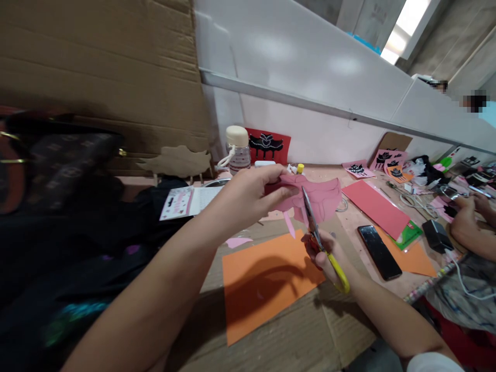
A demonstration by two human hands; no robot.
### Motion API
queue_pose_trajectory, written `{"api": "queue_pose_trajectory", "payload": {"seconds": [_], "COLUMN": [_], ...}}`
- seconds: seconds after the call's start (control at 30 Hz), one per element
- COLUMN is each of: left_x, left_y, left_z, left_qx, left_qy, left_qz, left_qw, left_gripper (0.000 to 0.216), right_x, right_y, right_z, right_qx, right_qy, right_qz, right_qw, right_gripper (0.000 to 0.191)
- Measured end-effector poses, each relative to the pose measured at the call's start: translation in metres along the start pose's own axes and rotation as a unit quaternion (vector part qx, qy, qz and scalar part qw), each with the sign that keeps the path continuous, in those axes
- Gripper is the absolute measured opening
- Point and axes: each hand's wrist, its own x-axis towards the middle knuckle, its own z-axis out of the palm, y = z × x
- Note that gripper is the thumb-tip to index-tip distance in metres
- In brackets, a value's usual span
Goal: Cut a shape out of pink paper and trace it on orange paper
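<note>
Head view: right of centre, a thin pink paper cut-out with drawn curved lines (327, 200) stretches sideways, its left end pinched between thumb and fingers of the left hand (253, 194). Below it, the right hand (323, 252) grips yellow-handled metal scissors (312, 219), their long axis slanting up-left across the paper's. The blade tips overlap the paper just right of the left thumb, the nearer hand; whether paper sits between the blades, I cannot tell.

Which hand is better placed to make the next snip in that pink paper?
Probably the right hand: it grips the scissors, with their blades at the pink paper. The left hand is occupied, holding the paper up.
</note>
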Motion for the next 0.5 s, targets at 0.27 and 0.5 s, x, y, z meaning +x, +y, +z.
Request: {"api": "queue_pose_trajectory", "payload": {"seconds": [0.27, 0.5], "left_x": [0.0006, 0.0016], "left_y": [-0.0012, -0.0003], "left_z": [0.0006, 0.0002], "left_qx": [-0.010, 0.003], "left_qy": [-0.006, -0.005], "left_qz": [0.007, 0.014], "left_qw": [1.000, 1.000], "left_gripper": [0.018, 0.015], "right_x": [-0.0008, -0.0032], "right_y": [0.0029, 0.0070], "right_z": [-0.0021, -0.0045], "right_qx": [-0.009, 0.010], "right_qy": [-0.011, -0.052], "right_qz": [-0.022, -0.039], "right_qw": [1.000, 0.998], "right_gripper": [0.074, 0.062]}}
